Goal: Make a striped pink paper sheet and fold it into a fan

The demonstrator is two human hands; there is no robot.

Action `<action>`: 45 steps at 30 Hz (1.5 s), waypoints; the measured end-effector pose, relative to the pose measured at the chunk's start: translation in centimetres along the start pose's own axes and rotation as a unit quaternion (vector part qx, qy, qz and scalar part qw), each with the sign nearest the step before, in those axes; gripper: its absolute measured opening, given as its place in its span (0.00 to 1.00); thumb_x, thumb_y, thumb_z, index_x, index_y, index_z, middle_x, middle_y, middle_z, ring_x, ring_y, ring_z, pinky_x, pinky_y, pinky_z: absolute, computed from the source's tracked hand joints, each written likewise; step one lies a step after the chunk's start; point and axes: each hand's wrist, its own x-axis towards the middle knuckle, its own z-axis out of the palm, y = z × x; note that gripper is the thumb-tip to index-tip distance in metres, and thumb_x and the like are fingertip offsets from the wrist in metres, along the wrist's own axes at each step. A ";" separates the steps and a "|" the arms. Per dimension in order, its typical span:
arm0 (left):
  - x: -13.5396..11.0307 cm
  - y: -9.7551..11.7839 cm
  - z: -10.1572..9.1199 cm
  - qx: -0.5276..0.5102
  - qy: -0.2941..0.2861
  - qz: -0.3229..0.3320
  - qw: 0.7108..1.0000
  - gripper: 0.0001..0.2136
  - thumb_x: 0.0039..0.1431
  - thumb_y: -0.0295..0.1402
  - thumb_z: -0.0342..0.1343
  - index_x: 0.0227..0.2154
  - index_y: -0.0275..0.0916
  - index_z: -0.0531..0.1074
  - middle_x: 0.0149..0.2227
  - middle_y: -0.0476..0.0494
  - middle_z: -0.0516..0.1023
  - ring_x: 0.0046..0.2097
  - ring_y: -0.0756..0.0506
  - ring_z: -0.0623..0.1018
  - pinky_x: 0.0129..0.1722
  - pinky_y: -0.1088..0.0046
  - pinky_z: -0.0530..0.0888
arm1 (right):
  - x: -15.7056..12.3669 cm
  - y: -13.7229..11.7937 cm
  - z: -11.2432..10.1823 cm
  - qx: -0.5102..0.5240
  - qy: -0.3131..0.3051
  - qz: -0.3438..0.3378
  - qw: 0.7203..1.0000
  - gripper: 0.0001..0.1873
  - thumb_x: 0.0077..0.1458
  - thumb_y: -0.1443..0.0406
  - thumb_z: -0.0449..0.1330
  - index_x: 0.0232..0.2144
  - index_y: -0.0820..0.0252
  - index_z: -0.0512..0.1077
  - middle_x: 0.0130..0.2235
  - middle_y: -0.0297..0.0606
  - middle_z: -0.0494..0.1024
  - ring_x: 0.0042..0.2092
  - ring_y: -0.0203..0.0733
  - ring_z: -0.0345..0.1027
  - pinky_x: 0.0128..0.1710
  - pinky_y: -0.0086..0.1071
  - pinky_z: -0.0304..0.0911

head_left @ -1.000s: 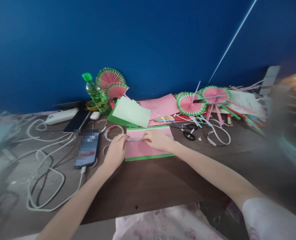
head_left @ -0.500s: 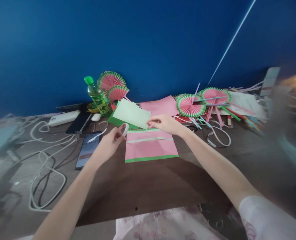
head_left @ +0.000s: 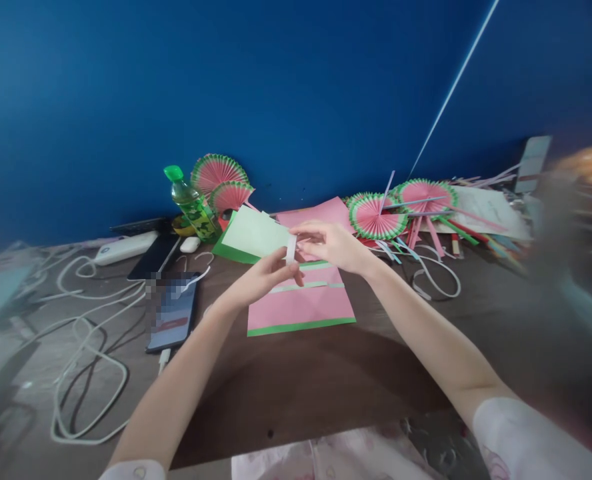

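My left hand [head_left: 261, 277] grips a roll of white tape [head_left: 291, 249] between thumb and fingers, held on edge above the papers. Close against the roll's right side is my right hand [head_left: 332, 245], its fingers bent together at the tape; what they pinch is too small to make out. Below both hands lies a pink sheet [head_left: 301, 312] with green bands along its edges and a pale strip [head_left: 303, 286] across its upper part. Behind my left hand a pale green sheet [head_left: 253, 232] rests over a darker green sheet [head_left: 229, 251].
Pink and green pleated paper fans [head_left: 379, 217] lie at the right rear, and others [head_left: 220, 175] lean on the wall beside a green-capped bottle [head_left: 192, 203]. On the left are a phone [head_left: 173, 317], a power bank [head_left: 127, 248] and looped white cables [head_left: 83, 327].
My left hand has carried the tape roll rightward to my right hand. My right hand has moved slightly right, off the pale green sheet's corner. The view has shifted slightly.
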 end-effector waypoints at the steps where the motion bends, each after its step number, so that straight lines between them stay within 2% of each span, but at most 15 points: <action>1: 0.4 0.1 0.1 -0.003 0.001 0.008 1.000 0.12 0.58 0.39 0.48 0.41 0.37 0.64 0.31 0.46 0.76 0.41 0.46 0.74 0.45 0.67 0.66 | 0.0 -0.1 -0.2 -0.010 0.001 -0.011 1.000 0.17 0.50 0.70 0.55 0.44 0.62 0.71 0.49 0.44 0.71 0.43 0.41 0.70 0.41 0.37 0.69; 5: 1.2 -0.4 0.3 0.001 0.014 0.031 0.999 0.10 0.57 0.36 0.49 0.39 0.36 0.67 0.33 0.45 0.77 0.43 0.46 0.74 0.46 0.67 0.65 | 0.0 -0.4 -1.0 -0.048 0.028 -0.037 0.998 0.19 0.49 0.72 0.54 0.45 0.61 0.70 0.49 0.42 0.70 0.44 0.40 0.69 0.41 0.35 0.69; 9: 1.0 -1.1 0.1 0.006 0.002 0.029 1.000 0.09 0.57 0.35 0.50 0.37 0.36 0.69 0.35 0.44 0.77 0.43 0.45 0.74 0.47 0.66 0.66 | 0.1 0.1 -1.3 -0.100 0.058 -0.042 0.992 0.21 0.50 0.72 0.52 0.47 0.60 0.69 0.53 0.42 0.67 0.46 0.39 0.67 0.43 0.36 0.67; 15: 0.6 -1.5 -0.4 0.061 -0.027 0.016 0.998 0.09 0.56 0.36 0.50 0.32 0.36 0.72 0.36 0.43 0.77 0.45 0.44 0.73 0.48 0.66 0.66 | 0.1 0.6 -0.5 -0.119 -0.004 -0.042 0.992 0.22 0.52 0.71 0.51 0.49 0.59 0.67 0.52 0.42 0.67 0.50 0.41 0.64 0.48 0.40 0.63; 21: 0.5 -2.2 -0.5 0.148 -0.021 0.010 0.989 0.11 0.56 0.35 0.47 0.33 0.38 0.73 0.36 0.45 0.76 0.41 0.46 0.73 0.45 0.68 0.67 | 0.0 0.2 -0.1 -0.100 -0.009 -0.052 0.994 0.15 0.54 0.66 0.53 0.45 0.58 0.70 0.50 0.41 0.70 0.49 0.41 0.65 0.47 0.39 0.62; 28: 0.7 -2.4 0.0 0.220 -0.004 0.032 0.975 0.09 0.57 0.31 0.46 0.31 0.38 0.72 0.35 0.47 0.76 0.39 0.48 0.73 0.43 0.71 0.67 | 0.0 0.9 0.9 -0.063 0.037 -0.076 0.994 0.10 0.48 0.65 0.60 0.35 0.59 0.68 0.44 0.39 0.72 0.47 0.41 0.65 0.47 0.40 0.61; 30: 0.8 -2.5 0.0 0.240 -0.002 0.044 0.970 0.09 0.57 0.29 0.46 0.30 0.38 0.72 0.36 0.47 0.76 0.41 0.47 0.72 0.43 0.70 0.68 | 0.1 1.1 0.8 -0.049 0.031 -0.080 0.995 0.12 0.46 0.64 0.62 0.35 0.59 0.66 0.44 0.39 0.72 0.47 0.41 0.65 0.48 0.41 0.60; 34: 0.8 -2.6 -0.1 0.291 0.007 0.077 0.954 0.11 0.57 0.27 0.45 0.28 0.39 0.73 0.35 0.47 0.76 0.43 0.46 0.72 0.47 0.66 0.67 | 0.0 1.2 0.3 -0.072 0.009 -0.070 0.995 0.25 0.43 0.62 0.64 0.45 0.58 0.63 0.47 0.42 0.67 0.49 0.43 0.63 0.47 0.41 0.61; 37: 0.8 -2.7 -0.2 0.312 0.007 0.102 0.944 0.11 0.56 0.25 0.44 0.27 0.39 0.72 0.33 0.47 0.76 0.41 0.47 0.73 0.50 0.63 0.66 | 0.0 1.4 0.1 -0.093 -0.023 -0.076 0.992 0.30 0.44 0.58 0.63 0.50 0.57 0.62 0.51 0.43 0.63 0.51 0.45 0.61 0.50 0.44 0.60; 42: 1.1 -3.1 -0.5 0.346 -0.013 0.157 0.925 0.13 0.56 0.22 0.42 0.26 0.39 0.71 0.30 0.49 0.76 0.37 0.49 0.74 0.58 0.59 0.56 | -0.1 1.5 -0.1 -0.099 -0.067 -0.064 0.991 0.41 0.42 0.55 0.64 0.57 0.56 0.56 0.55 0.44 0.59 0.54 0.47 0.58 0.53 0.46 0.57; 44: 1.2 -3.2 -0.6 0.356 -0.011 0.168 0.919 0.13 0.56 0.22 0.42 0.25 0.39 0.71 0.30 0.48 0.76 0.37 0.49 0.74 0.59 0.58 0.54 | 0.0 1.5 -0.2 -0.085 -0.075 -0.049 0.992 0.40 0.42 0.55 0.64 0.56 0.57 0.57 0.54 0.44 0.60 0.53 0.46 0.60 0.53 0.45 0.58; 45: 1.2 -3.1 -0.6 0.357 -0.011 0.168 0.919 0.13 0.55 0.22 0.42 0.25 0.39 0.70 0.30 0.48 0.76 0.37 0.49 0.74 0.59 0.59 0.54 | 0.1 1.4 -0.3 -0.074 -0.073 -0.045 0.994 0.36 0.44 0.56 0.63 0.55 0.58 0.59 0.53 0.44 0.61 0.52 0.44 0.61 0.52 0.44 0.59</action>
